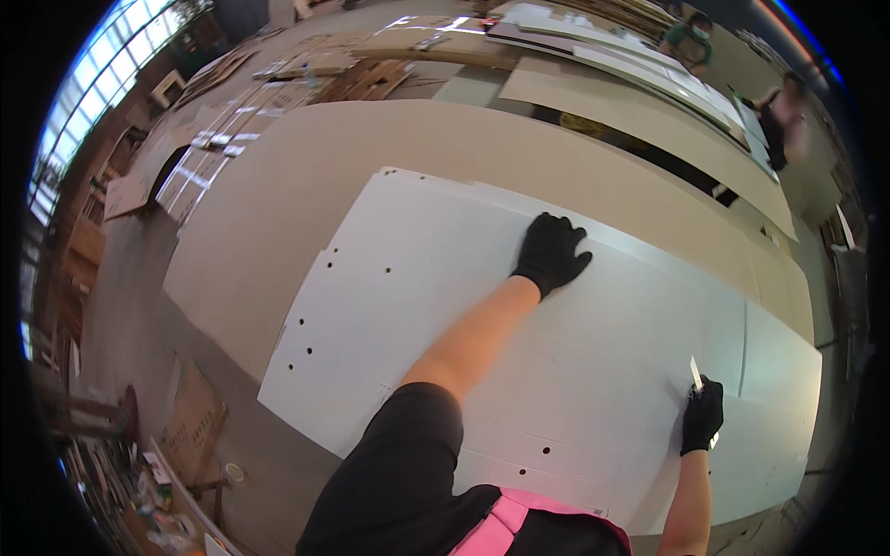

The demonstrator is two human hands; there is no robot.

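A large white panel (445, 306) with several small dark holes lies flat before me, on a sheet of brown cardboard (278, 157). My left hand (552, 252), in a black glove, rests on the panel near its far edge with the fingers spread. To the right, my gloved right hand (703, 415) is closed around a knife (696, 372). Its pale, flat blade points away from me, over the panel. Most of the handle is hidden in my fist. Left of the blade's line, a thin seam runs across the panel's surface.
Long boards (649, 69) are stacked beyond the cardboard at the back right, where two other people stand. Wrapped flat packages (315, 56) lie at the far left. A cluttered shelf (139, 510) with small items and a cardboard piece (192, 422) are at the lower left.
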